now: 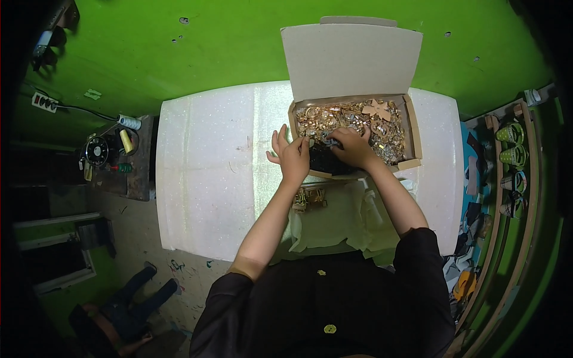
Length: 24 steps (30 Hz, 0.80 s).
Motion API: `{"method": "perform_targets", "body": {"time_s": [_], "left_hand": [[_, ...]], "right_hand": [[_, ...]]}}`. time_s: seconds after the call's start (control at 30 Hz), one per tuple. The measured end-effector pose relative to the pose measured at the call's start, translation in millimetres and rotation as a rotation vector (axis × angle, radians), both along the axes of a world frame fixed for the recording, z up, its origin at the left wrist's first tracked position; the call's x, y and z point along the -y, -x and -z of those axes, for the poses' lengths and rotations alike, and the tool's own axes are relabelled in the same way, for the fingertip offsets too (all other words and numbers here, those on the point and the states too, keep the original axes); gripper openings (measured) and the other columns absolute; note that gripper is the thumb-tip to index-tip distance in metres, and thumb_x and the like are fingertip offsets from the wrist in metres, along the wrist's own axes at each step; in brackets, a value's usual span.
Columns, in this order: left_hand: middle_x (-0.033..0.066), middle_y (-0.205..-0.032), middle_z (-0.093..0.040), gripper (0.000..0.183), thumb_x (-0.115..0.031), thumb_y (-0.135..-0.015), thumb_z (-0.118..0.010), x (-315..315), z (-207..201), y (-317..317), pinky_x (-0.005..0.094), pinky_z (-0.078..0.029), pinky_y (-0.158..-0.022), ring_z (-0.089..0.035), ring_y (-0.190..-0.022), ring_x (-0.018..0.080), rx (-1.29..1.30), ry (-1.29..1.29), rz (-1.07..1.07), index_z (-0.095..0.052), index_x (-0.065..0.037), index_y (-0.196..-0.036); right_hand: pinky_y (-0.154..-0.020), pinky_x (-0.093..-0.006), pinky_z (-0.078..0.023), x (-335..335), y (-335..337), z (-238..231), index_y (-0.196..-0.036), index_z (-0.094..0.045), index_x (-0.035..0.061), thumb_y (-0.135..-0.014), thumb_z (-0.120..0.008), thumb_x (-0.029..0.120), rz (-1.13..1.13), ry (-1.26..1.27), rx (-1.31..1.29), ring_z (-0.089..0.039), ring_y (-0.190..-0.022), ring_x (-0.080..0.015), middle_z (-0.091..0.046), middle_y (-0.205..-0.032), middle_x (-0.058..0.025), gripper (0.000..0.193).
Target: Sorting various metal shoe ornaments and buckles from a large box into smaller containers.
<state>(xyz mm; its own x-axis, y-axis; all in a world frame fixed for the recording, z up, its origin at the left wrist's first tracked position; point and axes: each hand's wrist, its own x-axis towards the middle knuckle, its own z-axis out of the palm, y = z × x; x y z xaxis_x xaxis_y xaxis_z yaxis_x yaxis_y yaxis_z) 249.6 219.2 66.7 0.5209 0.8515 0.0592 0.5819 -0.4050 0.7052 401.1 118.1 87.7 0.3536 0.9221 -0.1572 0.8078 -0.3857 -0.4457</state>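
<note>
Lying around right grip (354, 148): trinkets (394, 132)

Trinkets (388, 142) partly hidden beneath the right hand (353, 148), contents of its grip too small for certainty

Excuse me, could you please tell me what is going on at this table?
A person has both hands at an open cardboard box full of small, mostly gold-coloured pieces. The right hand reaches into it, fingers down among the contents; the left hand is at its left front corner. Whether either grips a piece is hard to tell. The box sits on a white-covered table, its lid standing open at the back.
</note>
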Motion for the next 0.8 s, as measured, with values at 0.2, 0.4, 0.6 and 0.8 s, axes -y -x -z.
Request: {"method": "perform_targets", "body": {"time_s": [0.2, 0.4, 0.6, 0.8], "left_hand": [[0.0181, -0.141, -0.031, 0.025, -0.027, -0.089, -0.056, 0.6, -2.9, -0.4, 0.0631, 0.002, -0.099, -0.013, -0.135, 0.037, 0.009, 0.007, 0.01, -0.07, -0.007, -0.087], [0.0176, -0.141, -0.031, 0.025, -0.027, -0.089, -0.056, 0.6, -1.7, -0.1, 0.0626, 0.002, -0.099, -0.014, -0.135, 0.0366, -0.007, 0.009, 0.009, -0.07, -0.007, -0.087], [0.0175, -0.141, -0.031, 0.023, -0.027, -0.088, -0.057, 0.6, -1.7, -1.4, 0.0626, 0.002, -0.099, -0.015, -0.134, 0.0366, 0.003, 0.001, -0.009, -0.071, -0.009, -0.087], [0.018, -0.141, -0.031, 0.023, -0.028, -0.088, -0.057, 1.6, -5.3, -2.2, 0.0626, 0.002, -0.098, -0.014, -0.134, 0.0363, 0.009, 0.02, -0.025, -0.071, -0.01, -0.087]], "right_hand": [[-0.098, -0.0672, -0.01, -10.8, -23.1, 13.7, -0.101, -0.063, 0.0195, -0.079, -0.053, 0.015, 0.191, -0.198, 0.07, -0.05, -0.111, -0.0201, -0.061, -0.11, 0.0002, 0.024], [-0.098, -0.0653, -0.013, -37.5, -23.6, 6.2, -0.103, -0.065, 0.0154, -0.079, -0.056, 0.023, 0.217, 0.072, 0.063, -0.047, -0.112, -0.0265, -0.06, -0.11, -0.0064, 0.027], [-0.098, -0.0636, -0.015, -48.8, -10.7, 23.4, -0.104, -0.065, 0.0154, -0.075, -0.061, 0.034, 0.171, -0.04, 0.183, -0.043, -0.116, -0.0311, -0.057, -0.11, -0.0139, 0.035], [-0.097, -0.0625, -0.015, -44.1, -7.5, 7.7, -0.096, -0.065, 0.0164, -0.071, -0.064, 0.032, 0.158, 0.164, 0.07, -0.04, -0.12, -0.0303, -0.057, -0.11, -0.0105, 0.03]]}}
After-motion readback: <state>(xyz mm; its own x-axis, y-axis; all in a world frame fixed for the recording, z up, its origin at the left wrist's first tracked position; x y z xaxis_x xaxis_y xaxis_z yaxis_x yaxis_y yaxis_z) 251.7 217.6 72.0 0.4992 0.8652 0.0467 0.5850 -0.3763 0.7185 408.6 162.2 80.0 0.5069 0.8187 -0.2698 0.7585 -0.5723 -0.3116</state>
